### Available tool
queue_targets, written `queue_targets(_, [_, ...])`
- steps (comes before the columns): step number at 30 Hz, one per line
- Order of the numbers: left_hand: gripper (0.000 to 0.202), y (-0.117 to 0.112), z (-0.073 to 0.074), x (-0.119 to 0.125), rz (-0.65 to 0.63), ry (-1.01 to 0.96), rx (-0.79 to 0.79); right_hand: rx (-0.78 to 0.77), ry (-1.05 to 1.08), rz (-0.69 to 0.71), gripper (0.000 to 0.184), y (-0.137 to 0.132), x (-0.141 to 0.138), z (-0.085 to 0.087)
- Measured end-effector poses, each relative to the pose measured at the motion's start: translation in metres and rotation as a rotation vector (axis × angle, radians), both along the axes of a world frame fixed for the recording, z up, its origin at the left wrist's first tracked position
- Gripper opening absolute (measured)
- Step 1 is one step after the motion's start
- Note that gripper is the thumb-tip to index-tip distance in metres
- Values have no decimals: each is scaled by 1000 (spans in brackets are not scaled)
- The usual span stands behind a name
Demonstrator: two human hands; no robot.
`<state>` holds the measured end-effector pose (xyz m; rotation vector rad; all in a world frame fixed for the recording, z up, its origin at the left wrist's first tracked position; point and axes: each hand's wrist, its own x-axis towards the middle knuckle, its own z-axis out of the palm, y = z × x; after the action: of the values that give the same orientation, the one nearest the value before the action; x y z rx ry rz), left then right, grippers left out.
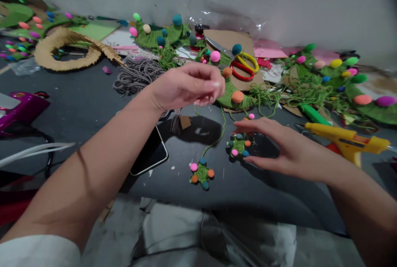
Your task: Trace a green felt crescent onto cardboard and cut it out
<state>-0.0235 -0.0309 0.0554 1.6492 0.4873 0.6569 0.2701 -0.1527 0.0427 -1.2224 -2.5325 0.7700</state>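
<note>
My left hand [194, 85] is raised over the middle of the table, fingers curled and thumb against them. Whatever it may pinch is hidden. Below it lies a small green yarn star [202, 173] with pink, orange and blue pompoms at its points; a green yarn strand [222, 128] runs up from it. My right hand [273, 147] has thumb and fingers apart around a second star [238, 146] of the same kind, lying on the table. I cannot tell whether the fingertips touch it. Behind is a green yarn-wrapped wreath piece [229, 93] with orange pompoms.
A yellow glue gun [347, 137] lies at the right. Red-and-yellow-handled scissors [245, 67] rest on cardboard at the back. Grey cord [138, 75], a phone [151, 153] and a tan paper-wrapped ring [66, 50] are to the left. Tangled green yarn [310, 89] spreads at the back right.
</note>
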Motion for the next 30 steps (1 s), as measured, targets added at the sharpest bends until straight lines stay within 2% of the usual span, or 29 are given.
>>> queue_targets(3, [46, 3, -1, 0, 138, -116, -93, -32, -44, 51, 65, 1, -1, -1])
queue_targets(6, [36, 5, 3, -2, 204, -258, -219, -58, -72, 89, 66, 4, -1, -3])
queue_targets(12, [36, 6, 10, -17, 387, -565, -299, -47, -64, 148, 85, 7, 1, -10])
queue_targets(17, [36, 12, 13, -19, 427, -793, -468, -58, -81, 170, 93, 9, -1, -12])
queue_targets(19, [38, 16, 12, -15, 501, -714, -472, -61, -83, 162, 94, 9, -1, -10])
queue_targets(20, [37, 19, 10, -13, 550, -623, -426, -62, -86, 151, 95, 9, 0, -8])
queue_targets(22, [33, 22, 2, -9, 674, -376, -210, -55, -79, 104, 95, 8, 3, -5])
queue_targets(24, [29, 24, -6, -6, 781, -140, 93, -26, -53, 30, 91, 3, 6, -2])
queue_targets(27, [25, 23, -17, -7, 804, 170, 372, 61, 5, -114, 73, -13, 4, -2])
queue_targets(30, [22, 21, -21, -10, 754, 489, 534, 138, -8, -276, 53, -37, -9, -11])
